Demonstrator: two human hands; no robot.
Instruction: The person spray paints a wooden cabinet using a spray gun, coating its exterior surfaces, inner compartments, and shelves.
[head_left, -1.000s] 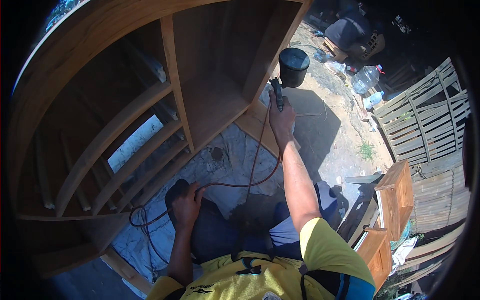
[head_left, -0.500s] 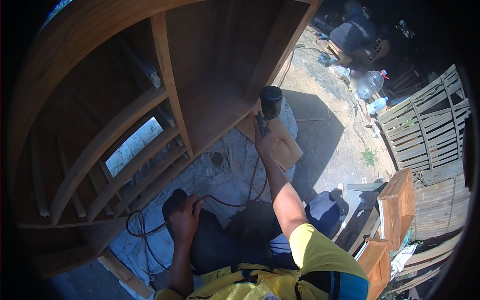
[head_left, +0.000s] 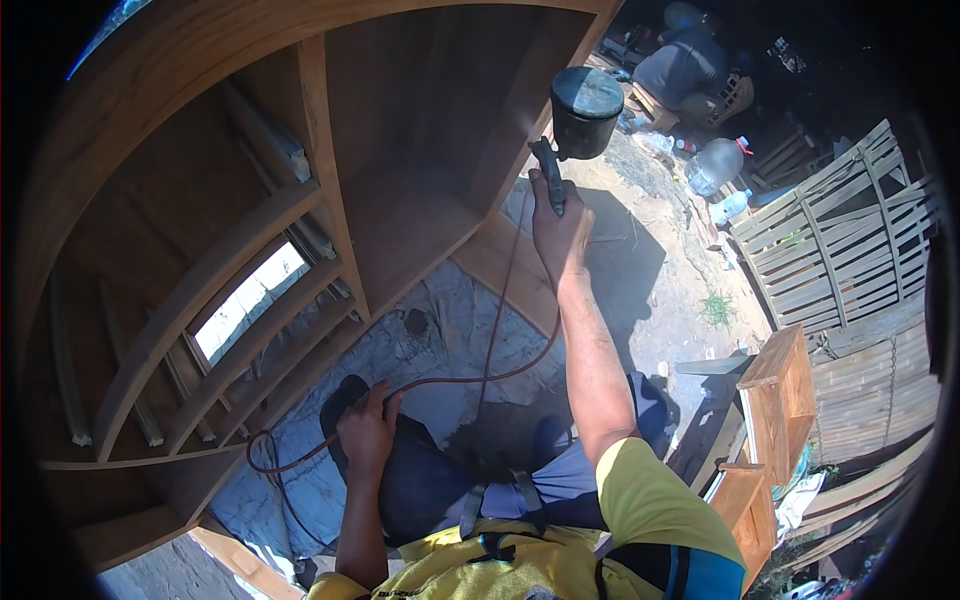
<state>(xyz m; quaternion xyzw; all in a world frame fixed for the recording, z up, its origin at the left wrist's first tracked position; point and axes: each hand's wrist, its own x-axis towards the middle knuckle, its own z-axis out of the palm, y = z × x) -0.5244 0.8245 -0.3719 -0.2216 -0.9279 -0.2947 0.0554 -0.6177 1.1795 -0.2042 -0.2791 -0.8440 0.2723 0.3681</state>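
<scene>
The cabinet is smooth, matt wood, the spray cup slightly glossy.

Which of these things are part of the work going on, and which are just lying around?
In use:
spray gun, in the right hand
hose, in the left hand
wooden cabinet, which the spray gun appears to face

Apparently just lying about:
clear plastic jug
smaller bottle near it
slatted panel
</scene>
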